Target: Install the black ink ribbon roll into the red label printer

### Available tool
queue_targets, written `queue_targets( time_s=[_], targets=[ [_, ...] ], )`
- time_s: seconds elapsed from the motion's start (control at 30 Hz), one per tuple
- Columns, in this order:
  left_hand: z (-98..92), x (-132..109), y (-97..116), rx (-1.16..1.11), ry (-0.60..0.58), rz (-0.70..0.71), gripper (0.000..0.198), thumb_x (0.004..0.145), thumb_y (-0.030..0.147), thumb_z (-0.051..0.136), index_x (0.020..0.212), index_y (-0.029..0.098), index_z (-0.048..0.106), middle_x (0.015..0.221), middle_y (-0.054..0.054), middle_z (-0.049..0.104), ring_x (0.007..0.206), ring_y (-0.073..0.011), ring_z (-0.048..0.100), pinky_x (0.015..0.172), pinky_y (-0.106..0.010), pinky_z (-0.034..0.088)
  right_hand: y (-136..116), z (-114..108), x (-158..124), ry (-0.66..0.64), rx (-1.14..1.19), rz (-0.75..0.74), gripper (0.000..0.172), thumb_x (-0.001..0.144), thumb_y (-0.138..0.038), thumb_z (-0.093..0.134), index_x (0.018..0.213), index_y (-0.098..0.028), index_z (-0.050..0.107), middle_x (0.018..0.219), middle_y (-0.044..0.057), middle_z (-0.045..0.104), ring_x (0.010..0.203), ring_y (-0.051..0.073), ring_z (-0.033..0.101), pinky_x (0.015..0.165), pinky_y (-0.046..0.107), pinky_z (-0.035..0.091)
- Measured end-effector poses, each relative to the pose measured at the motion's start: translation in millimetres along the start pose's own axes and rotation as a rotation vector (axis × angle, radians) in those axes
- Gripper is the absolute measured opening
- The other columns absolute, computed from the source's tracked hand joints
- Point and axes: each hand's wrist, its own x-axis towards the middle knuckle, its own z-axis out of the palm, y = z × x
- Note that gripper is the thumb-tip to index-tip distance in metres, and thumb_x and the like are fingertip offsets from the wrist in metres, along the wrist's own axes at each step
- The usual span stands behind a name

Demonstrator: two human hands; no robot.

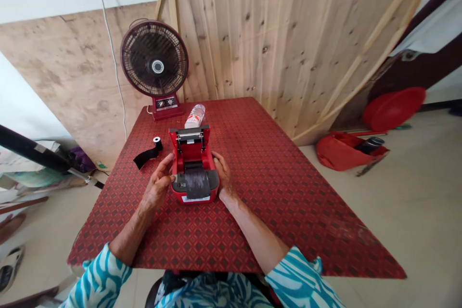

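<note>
A small red and grey printer (193,154) stands on the table between my hands, its lid tipped up and back. From its middle a wide black strip (197,185) lies over the grey front top and down toward the front edge. My left hand (159,180) grips the printer's left side, with the thumb on the front left corner. Against the right side, my right hand (224,173) is curled round the body, its lower fingers partly hidden. Left of the printer rests a small roll of black ribbon (156,142), its loose end spread on the cloth.
Behind the printer a clear plastic bottle (195,116) lies on its side. A maroon table fan (155,62) stands at the back left of the red patterned table (281,192). On the floor to the right are a red bag (334,151) and a red stool (393,108).
</note>
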Motion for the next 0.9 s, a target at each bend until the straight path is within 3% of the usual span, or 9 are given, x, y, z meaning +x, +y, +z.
queue_targets(
  time_s=[0.07, 0.17, 0.23, 0.3, 0.43, 0.53, 0.63, 0.77, 0.9],
  targets=[
    [-2.6, -0.1, 5.6, 0.084, 0.005, 0.019, 0.057, 0.067, 0.02, 0.064, 0.124, 0.025, 0.061, 0.145, -0.006, 0.048, 0.134, -0.0281, 0.042, 0.102, -0.038, 0.043, -0.2, 0.3, 0.3, -0.006, 0.002, -0.004, 0.041, 0.082, -0.051, 0.051, 0.112, -0.027, 0.064, 0.121, 0.004, 0.064, 0.117, 0.023, 0.056, 0.103, 0.043, 0.04],
    [-1.6, 2.6, 24.0, 0.362, 0.015, 0.172, 0.042, 0.069, 0.024, 0.067, 0.111, 0.024, 0.069, 0.142, -0.006, 0.051, 0.135, -0.0292, 0.04, 0.11, -0.043, 0.034, -2.1, 1.3, 0.1, -0.011, 0.007, -0.014, 0.039, 0.083, -0.051, 0.051, 0.112, -0.027, 0.064, 0.12, 0.003, 0.065, 0.115, 0.023, 0.056, 0.103, 0.042, 0.04],
    [5.5, 9.6, 39.3, 0.563, -0.024, 0.297, 0.027, 0.074, 0.028, 0.066, 0.101, 0.025, 0.073, 0.129, -0.007, 0.061, 0.127, -0.0273, 0.049, 0.109, -0.043, 0.035, -3.9, 2.0, 0.0, -0.015, 0.007, -0.013, 0.039, 0.083, -0.05, 0.051, 0.111, -0.027, 0.064, 0.118, 0.003, 0.066, 0.114, 0.023, 0.057, 0.102, 0.042, 0.041],
    [16.7, 22.7, 51.2, 0.712, -0.14, 0.344, 0.021, 0.08, 0.03, 0.062, 0.095, 0.026, 0.075, 0.112, -0.007, 0.07, 0.111, -0.0249, 0.059, 0.103, -0.04, 0.041, -5.6, 2.7, 0.0, -0.018, 0.007, -0.012, 0.039, 0.083, -0.05, 0.05, 0.111, -0.027, 0.064, 0.118, 0.003, 0.066, 0.114, 0.022, 0.057, 0.102, 0.041, 0.041],
    [36.4, 61.9, 53.1, 1.047, -0.449, 0.262, 0.019, 0.073, 0.025, 0.065, 0.088, 0.028, 0.076, 0.093, -0.005, 0.074, 0.09, -0.0243, 0.067, 0.088, -0.034, 0.047, -7.7, 2.9, 0.8, -0.026, 0.008, -0.021, 0.039, 0.082, -0.049, 0.051, 0.111, -0.026, 0.064, 0.117, 0.003, 0.066, 0.113, 0.022, 0.057, 0.102, 0.041, 0.041],
    [41.1, 88.0, 45.2, 1.303, -0.6, 0.149, 0.016, 0.066, 0.023, 0.065, 0.078, 0.028, 0.075, 0.076, -0.003, 0.073, 0.075, -0.0235, 0.066, 0.075, -0.03, 0.047, -7.9, 2.3, 2.0, -0.028, 0.004, -0.043, 0.038, 0.081, -0.049, 0.051, 0.109, -0.027, 0.066, 0.115, 0.002, 0.067, 0.111, 0.022, 0.058, 0.102, 0.04, 0.041],
    [40.1, 100.5, 42.7, 1.353, -0.711, 0.043, 0.013, 0.065, 0.025, 0.064, 0.074, 0.028, 0.073, 0.069, -0.001, 0.071, 0.065, -0.0213, 0.064, 0.066, -0.027, 0.045, -8.4, 1.8, 2.7, -0.04, 0.008, -0.062, 0.036, 0.082, -0.048, 0.051, 0.108, -0.028, 0.066, 0.117, 0.002, 0.067, 0.111, 0.021, 0.058, 0.102, 0.04, 0.041],
    [38.8, 96.8, 45.1, 1.223, -0.625, 0.036, 0.016, 0.057, 0.024, 0.072, 0.072, 0.028, 0.073, 0.069, 0.001, 0.071, 0.065, -0.0213, 0.064, 0.066, -0.027, 0.045, -9.5, 1.5, 2.4, -0.034, 0.007, -0.056, 0.036, 0.082, -0.047, 0.051, 0.108, -0.027, 0.066, 0.116, 0.002, 0.067, 0.111, 0.021, 0.058, 0.103, 0.04, 0.041],
    [44.6, 79.0, 54.0, 1.265, -0.525, 0.175, 0.028, 0.06, 0.02, 0.072, 0.086, 0.028, 0.074, 0.085, -0.003, 0.073, 0.083, -0.0251, 0.066, 0.078, -0.031, 0.047, -8.0, 1.3, 2.9, -0.042, 0.009, -0.047, 0.036, 0.082, -0.046, 0.051, 0.108, -0.026, 0.065, 0.116, 0.003, 0.066, 0.112, 0.021, 0.058, 0.103, 0.039, 0.04]
  ],
)
